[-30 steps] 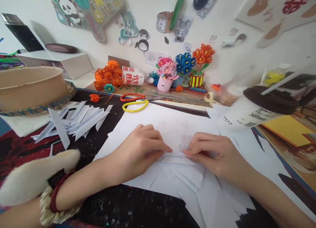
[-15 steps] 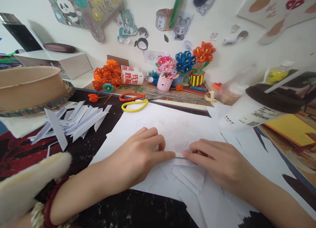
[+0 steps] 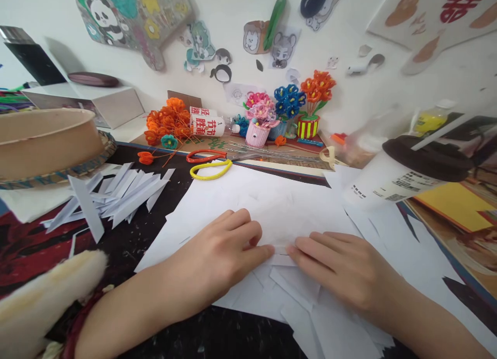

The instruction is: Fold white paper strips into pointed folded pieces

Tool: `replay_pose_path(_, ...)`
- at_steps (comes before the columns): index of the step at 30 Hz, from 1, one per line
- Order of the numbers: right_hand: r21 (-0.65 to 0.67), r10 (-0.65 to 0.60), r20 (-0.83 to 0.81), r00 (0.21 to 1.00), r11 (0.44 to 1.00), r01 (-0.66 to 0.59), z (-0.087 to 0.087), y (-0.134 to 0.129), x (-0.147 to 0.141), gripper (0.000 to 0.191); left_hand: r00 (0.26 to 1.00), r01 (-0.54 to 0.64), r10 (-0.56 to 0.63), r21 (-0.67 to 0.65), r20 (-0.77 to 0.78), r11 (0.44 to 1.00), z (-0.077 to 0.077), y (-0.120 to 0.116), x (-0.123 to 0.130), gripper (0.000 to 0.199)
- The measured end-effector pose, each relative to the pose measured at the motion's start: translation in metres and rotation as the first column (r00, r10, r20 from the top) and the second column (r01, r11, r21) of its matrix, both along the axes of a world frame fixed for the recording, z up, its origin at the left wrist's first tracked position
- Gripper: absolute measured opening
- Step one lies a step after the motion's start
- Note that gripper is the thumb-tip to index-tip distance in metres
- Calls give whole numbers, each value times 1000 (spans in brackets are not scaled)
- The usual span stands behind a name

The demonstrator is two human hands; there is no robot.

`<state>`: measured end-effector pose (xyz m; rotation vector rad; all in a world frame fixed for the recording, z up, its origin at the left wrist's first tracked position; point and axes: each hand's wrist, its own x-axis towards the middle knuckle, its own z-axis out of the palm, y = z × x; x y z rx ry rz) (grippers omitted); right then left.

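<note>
A narrow folded paper strip (image 3: 282, 258) lies on the white sheets (image 3: 229, 193) before me, between my two hands. My left hand (image 3: 233, 247) has its fingers curled, with thumb and forefinger closed at the strip's left end. From the other side, my right hand (image 3: 341, 260) holds the strip's right end, its fingers extended close together and the thumb hidden beneath. A small gap separates the two sets of fingertips. Below them lie several loose cut paper pieces (image 3: 298, 284). Farther off, scissors (image 3: 212, 170) with one red and one yellow handle rest at the sheets' edge.
To the left are a heap of folded paper strips (image 3: 130, 193) and a round tan container (image 3: 42, 144). A lidded cup (image 3: 411, 170) stands close beyond my right hand. Pipe-cleaner flowers (image 3: 260, 110) and a bottle (image 3: 207, 125) line the wall.
The fingers of my right hand have straightened and come down flatter over the strip. My left hand stays at its end with little change. The view has tipped slightly upward.
</note>
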<state>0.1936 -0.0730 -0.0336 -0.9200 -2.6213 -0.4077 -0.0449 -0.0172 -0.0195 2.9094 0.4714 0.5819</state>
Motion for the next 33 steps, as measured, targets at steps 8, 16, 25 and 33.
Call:
replay_pose_path(8,1,16,2,1000,1000,-16,2,1,-3,37,1000,-19,18,-20,-14,1000,0,-2,1,31)
replay_pose_path(16,20,-76,-5,997,997,76,1,4,-5,32,998,-53,51,-37,-42,998,0,-4,0,35)
replay_pose_path(25,-53,-160,0,987,986,160,-3,2,-1,29,995,-100,100,-116,-10,988,-7,-2,-1,47)
replay_pose_path(33,-91,-195,5,981,977,194,-3,2,-1,27,994,-103,100,-97,-37,990,-8,-1,-1,49)
